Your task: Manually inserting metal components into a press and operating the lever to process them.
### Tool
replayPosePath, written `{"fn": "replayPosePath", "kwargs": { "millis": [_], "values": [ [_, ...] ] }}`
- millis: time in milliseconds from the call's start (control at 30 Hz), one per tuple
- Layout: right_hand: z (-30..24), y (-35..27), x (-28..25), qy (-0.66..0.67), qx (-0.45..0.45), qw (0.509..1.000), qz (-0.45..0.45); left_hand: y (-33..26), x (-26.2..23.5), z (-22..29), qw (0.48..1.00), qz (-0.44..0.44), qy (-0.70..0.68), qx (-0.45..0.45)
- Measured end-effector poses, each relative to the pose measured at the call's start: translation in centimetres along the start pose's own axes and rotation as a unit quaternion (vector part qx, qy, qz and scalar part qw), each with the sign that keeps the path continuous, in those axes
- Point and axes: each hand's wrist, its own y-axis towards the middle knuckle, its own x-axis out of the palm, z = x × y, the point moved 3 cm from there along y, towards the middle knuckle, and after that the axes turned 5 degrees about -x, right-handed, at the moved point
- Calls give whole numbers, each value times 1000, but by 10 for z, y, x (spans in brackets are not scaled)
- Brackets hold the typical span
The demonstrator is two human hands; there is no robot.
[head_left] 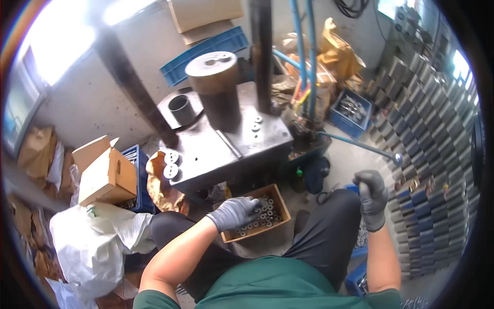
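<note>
Both my hands wear grey gloves. My left hand [235,212] is over an open cardboard box [282,205] between my knees, its fingers curled together. Small metal rings [266,208] lie in that box; whether the hand touches or holds any is hidden. Raised beside my right knee, my right hand [371,193] is closed, and what its fingers hold, if anything, cannot be made out. Just above it a blue lever [360,144] ends in a round knob [397,158], apart from the hand. Below the wrist are metal parts in a blue bin [359,252].
Ahead stands a metal press table [203,165] with a thick cylinder [216,87] and dark columns [263,56]. Ring parts [171,164] lie on its left corner. Stacked grey pieces [422,154] line the right. At left are a carton [110,172] and white sack [87,247].
</note>
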Motion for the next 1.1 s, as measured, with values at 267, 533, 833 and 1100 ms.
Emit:
{"fn": "replayPosePath", "kwargs": {
  "millis": [267,533,833,1100],
  "values": [
    [-10,130,185,12,-169,924,-342,-1,-1,-14,999,30,-24,-5],
    [69,138,321,-57,-109,946,-301,-6,2,-10,998,55,-35,15],
    [84,144,325,-64,-20,941,-331,-27,-34,-3,992,121,-21,35],
    [116,139,306,-65,-55,937,-340,-159,-134,-53,772,605,-167,94]
  ]
}}
